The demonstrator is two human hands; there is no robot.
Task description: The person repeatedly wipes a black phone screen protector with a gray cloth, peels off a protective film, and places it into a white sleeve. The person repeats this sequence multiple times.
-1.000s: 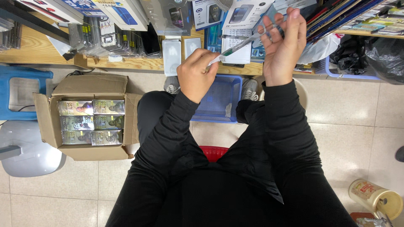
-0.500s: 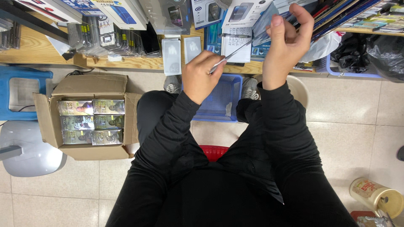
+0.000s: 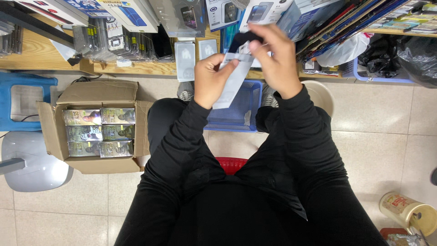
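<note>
My left hand (image 3: pixel 210 80) grips a flat, clear-and-white plastic sleeve (image 3: pixel 233 82) by its upper part; the sleeve hangs down at a slant. My right hand (image 3: pixel 276 58) pinches the sleeve's top edge together with a thin black flat piece (image 3: pixel 238 39) that sticks up from it. Both hands are raised in front of a low wooden shelf (image 3: pixel 145 67), above a blue plastic basket (image 3: pixel 236 115) on the floor between my feet. Black sleeves cover both arms.
An open cardboard box (image 3: pixel 93 125) of small packaged items stands on the tiled floor at left, beside a blue stool (image 3: pixel 25 101) and a grey round base (image 3: pixel 32 166). Boxed goods and hanging packs crowd the shelf. A round tin (image 3: pixel 407 212) lies at lower right.
The sleeve was held edge-on and stretched between my hands; now it faces me, flat. My right hand has dropped closer to the left and pinches the top.
</note>
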